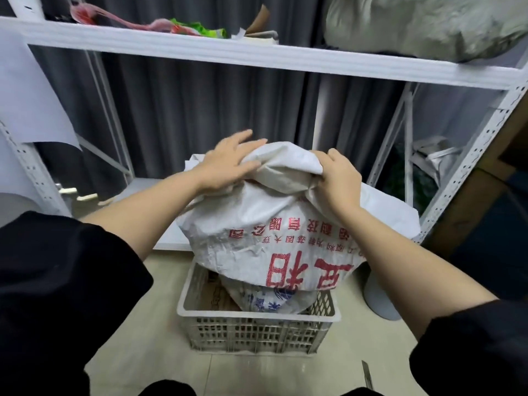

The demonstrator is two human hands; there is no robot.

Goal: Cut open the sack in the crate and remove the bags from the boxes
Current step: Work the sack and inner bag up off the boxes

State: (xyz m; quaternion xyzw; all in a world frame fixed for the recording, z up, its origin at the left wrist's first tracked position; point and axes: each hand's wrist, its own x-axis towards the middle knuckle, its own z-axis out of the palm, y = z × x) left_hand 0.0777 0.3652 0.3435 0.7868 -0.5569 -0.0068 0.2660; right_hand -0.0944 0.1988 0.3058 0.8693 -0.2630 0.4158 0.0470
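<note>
Storeroom floor, white shelving behind. Item: sack point(257, 224), centre frame, upright in crate point(257, 327), uncut. My left hand point(228, 164) lies spread on its top; right hand point(340, 174) grips the gathered neck. Next, I judge: fetch blade point(368, 375), lower right.

**White metal shelving against dark grey curtains**

You are facing a white perforated-steel shelving rack point(257, 57), and pleated dark grey curtains point(200, 115) are hanging behind it from edge to edge. A crumpled grey-green bulky bag point(414, 27) is sitting on the upper shelf beside pink and green plastic wrappers point(171, 27). Pale beige floor tiles point(143, 338) are spreading under you. A brown wooden furniture edge point(485, 172) is leaning in at your right.
</note>
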